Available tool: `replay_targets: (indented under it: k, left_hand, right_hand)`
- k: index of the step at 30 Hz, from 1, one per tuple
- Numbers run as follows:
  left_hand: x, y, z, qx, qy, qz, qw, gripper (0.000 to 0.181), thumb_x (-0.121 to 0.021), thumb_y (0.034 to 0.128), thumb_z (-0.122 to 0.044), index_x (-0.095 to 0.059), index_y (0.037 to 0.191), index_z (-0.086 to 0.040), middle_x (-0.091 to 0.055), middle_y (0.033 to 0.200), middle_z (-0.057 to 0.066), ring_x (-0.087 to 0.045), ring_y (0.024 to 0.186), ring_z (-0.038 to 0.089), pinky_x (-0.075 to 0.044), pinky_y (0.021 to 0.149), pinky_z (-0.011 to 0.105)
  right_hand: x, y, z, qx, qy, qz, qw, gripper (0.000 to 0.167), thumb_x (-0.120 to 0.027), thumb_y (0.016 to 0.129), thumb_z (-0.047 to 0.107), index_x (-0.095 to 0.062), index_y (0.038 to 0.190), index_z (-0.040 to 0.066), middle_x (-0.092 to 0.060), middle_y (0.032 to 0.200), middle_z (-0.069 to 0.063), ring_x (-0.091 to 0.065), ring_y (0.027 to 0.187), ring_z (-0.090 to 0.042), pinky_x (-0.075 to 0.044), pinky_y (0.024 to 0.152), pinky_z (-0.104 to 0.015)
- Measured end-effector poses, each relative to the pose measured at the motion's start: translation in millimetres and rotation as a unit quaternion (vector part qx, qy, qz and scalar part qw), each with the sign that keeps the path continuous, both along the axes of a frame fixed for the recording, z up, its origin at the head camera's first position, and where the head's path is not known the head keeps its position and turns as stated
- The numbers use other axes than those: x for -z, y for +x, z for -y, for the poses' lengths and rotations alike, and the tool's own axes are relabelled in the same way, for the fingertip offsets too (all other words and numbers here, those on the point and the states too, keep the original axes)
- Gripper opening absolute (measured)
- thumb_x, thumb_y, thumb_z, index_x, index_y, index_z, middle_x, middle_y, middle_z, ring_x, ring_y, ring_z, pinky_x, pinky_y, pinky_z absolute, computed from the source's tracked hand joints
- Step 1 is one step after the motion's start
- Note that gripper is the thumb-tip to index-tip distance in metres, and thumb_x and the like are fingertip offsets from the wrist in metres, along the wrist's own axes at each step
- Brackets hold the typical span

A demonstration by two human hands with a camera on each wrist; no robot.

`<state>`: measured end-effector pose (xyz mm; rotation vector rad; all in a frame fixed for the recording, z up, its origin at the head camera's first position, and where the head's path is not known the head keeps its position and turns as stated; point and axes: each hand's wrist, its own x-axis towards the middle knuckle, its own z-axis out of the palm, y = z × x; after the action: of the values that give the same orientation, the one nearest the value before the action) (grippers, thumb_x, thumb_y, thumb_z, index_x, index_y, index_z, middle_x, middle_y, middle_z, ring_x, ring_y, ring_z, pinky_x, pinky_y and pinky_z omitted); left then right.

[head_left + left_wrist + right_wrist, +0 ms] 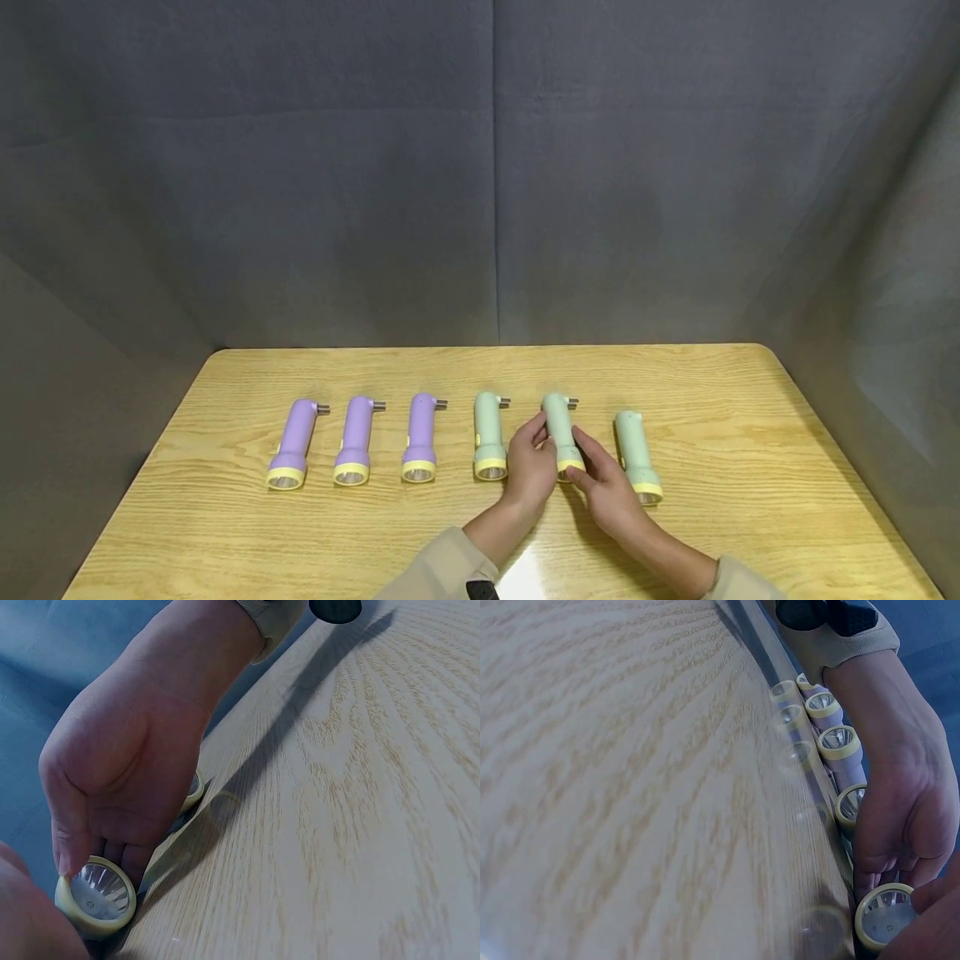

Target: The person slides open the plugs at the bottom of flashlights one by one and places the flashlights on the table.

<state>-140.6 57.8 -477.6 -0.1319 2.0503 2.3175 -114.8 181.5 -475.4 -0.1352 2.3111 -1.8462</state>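
Observation:
A pale green flashlight (560, 429) with a yellow rim lies on the table between both hands, its lens end towards me and metal plug prongs at its far end. My left hand (531, 469) grips its left side. From the right, my right hand (611, 492) holds it, thumb near the yellow rim. In the left wrist view the lens (101, 892) faces the camera, with the right hand (127, 757) behind it. Across from the camera in the right wrist view is the left hand (907, 802), beside the same flashlight's lens (885, 915).
Another green flashlight (489, 437) lies just left of my left hand. A third green flashlight (637, 458), slightly nearer me, is beside my right hand. Three purple flashlights (420, 437) line the left side of the wooden table (225, 533). Grey curtains (360, 183) enclose it.

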Motion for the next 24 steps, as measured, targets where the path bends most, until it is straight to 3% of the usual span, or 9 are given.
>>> replay_targets:
  k: [6, 24]
  left_hand:
    - [-0.1, -0.3, -0.3, -0.005, 0.006, 0.003, 1.0, 0.042, -0.048, 0.1011, 0.006, -0.05, 0.143, 0.008, -0.061, 0.13, 0.022, -0.057, 0.124, 0.035, -0.052, 0.099, 0.042]
    - [-1.0, -0.3, -1.3, -0.004, 0.001, 0.02, 0.9998, 0.042, -0.05, 0.1014, 0.002, -0.049, 0.143, 0.008, -0.058, 0.133, 0.022, -0.053, 0.126, 0.036, -0.05, 0.103, 0.047]
  right_hand:
    - [-0.7, 0.4, 1.1, 0.008, -0.006, -0.003, 0.9999, 0.062, -0.048, 0.1, -0.007, -0.018, 0.154, -0.015, -0.015, 0.162, -0.035, -0.015, 0.149, -0.049, -0.019, 0.12, -0.055]
    - [2.0, -2.6, -1.3, 0.002, -0.018, -0.013, 0.9997, 0.07, -0.056, 0.1, -0.001, -0.015, 0.155, -0.014, -0.018, 0.162, -0.033, -0.015, 0.151, -0.044, -0.019, 0.121, -0.049]
